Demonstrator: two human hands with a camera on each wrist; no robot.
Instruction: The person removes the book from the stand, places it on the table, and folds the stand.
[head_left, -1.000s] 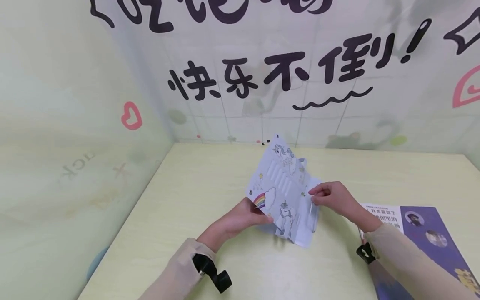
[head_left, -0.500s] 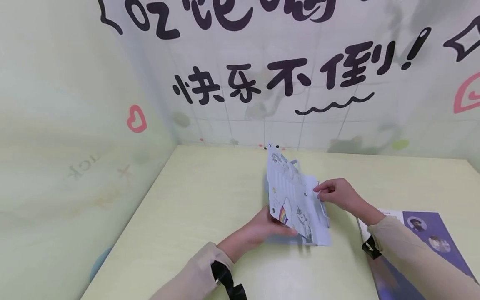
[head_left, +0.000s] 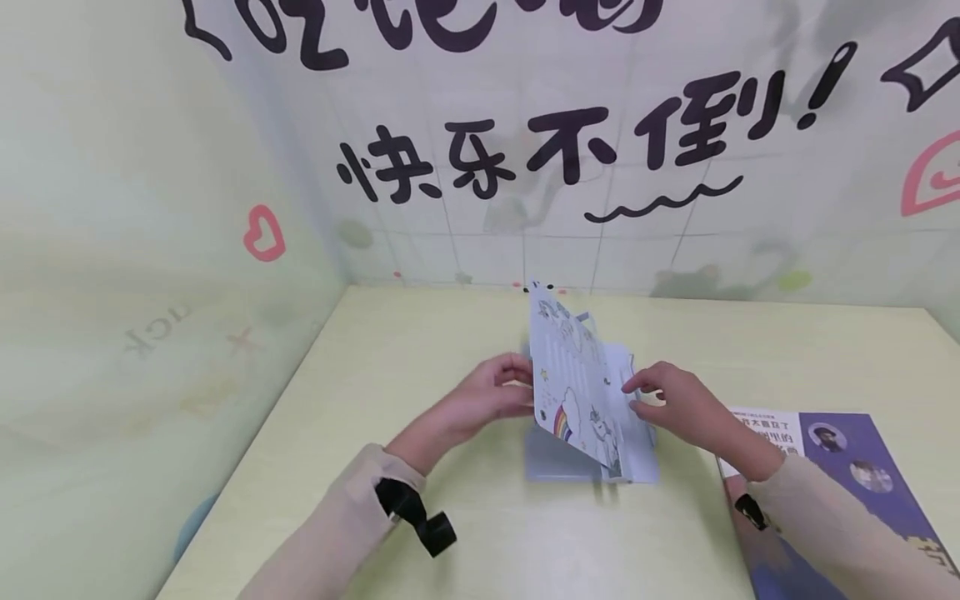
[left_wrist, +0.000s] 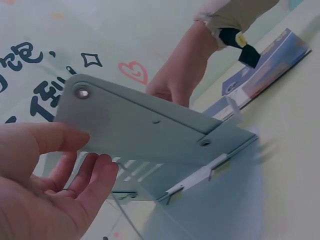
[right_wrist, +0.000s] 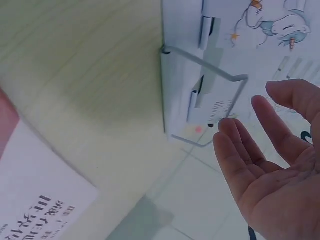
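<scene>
A pale blue-white book stand [head_left: 573,383] with unicorn and rainbow prints stands on the table, its slotted back panel raised and tilted over a flat base [head_left: 558,462]. My left hand [head_left: 491,396] is at the panel's left edge, fingers loosely bent; in the left wrist view its fingertips are against or close to the panel's plain rear side [left_wrist: 130,117]. My right hand [head_left: 678,408] hovers by the stand's front ledge, fingers relaxed and apart. A bent wire page holder [right_wrist: 240,97] on that ledge lies just beyond its fingertips. Neither hand visibly grips anything.
A purple-and-white book [head_left: 847,467] lies on the table under my right forearm. Behind the table rises a wall sheet [head_left: 480,242] with large dark lettering, and another pale sheet [head_left: 150,250] borders the left side.
My left hand has let go of the stand's lower edge and moved up and left along the panel. The stand has turned and now rests on the table. My right-hand fingers have spread off the wire holder.
</scene>
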